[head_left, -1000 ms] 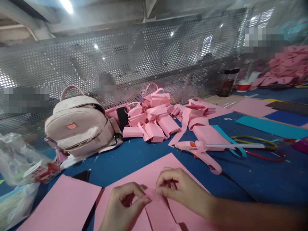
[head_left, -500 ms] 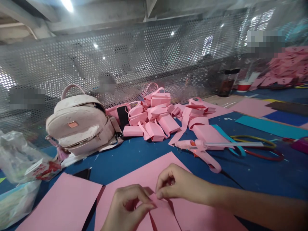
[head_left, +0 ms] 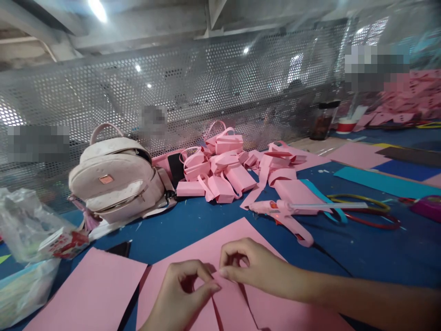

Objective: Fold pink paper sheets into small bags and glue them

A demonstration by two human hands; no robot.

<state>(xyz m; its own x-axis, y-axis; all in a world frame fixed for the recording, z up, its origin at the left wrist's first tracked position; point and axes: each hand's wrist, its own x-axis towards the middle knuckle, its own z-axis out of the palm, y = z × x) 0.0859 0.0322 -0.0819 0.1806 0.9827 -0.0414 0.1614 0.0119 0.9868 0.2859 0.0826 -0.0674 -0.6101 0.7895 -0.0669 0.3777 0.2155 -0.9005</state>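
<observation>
Hands meet low in the head view, the only view there is: the left hand (head_left: 181,296) and the right hand (head_left: 253,269) both pinch the near top edge of a narrow pink strip (head_left: 229,303), thumb against fingertips, so each is closed on the paper rather than loose or clenched empty. That strip lies on the pink sheet (head_left: 206,243) at the front of the blue bench (head_left: 361,257), with dark cuts running along either side of it, so the cutting here looks done while the folding looks only just begun; the strip is flat below the pinch and shows no box shape yet. Another pink sheet (head_left: 89,294) lies uncut to the left, which suggests more stock to work through. Further back, a pile of pink boxes (head_left: 217,172) with loop handles sits against the mesh screen (head_left: 206,92), judged as finished pieces, and more pink strips (head_left: 282,170) lie loose just right of it. The glue gun (head_left: 285,214) rests on the bench between that pile and the hands, untouched, so gluing of this piece is still ahead. A backpack (head_left: 117,179) sits to the left of the pile, a plastic bag (head_left: 20,225) at the far left edge, and coloured sheets (head_left: 386,181) at the far right.
</observation>
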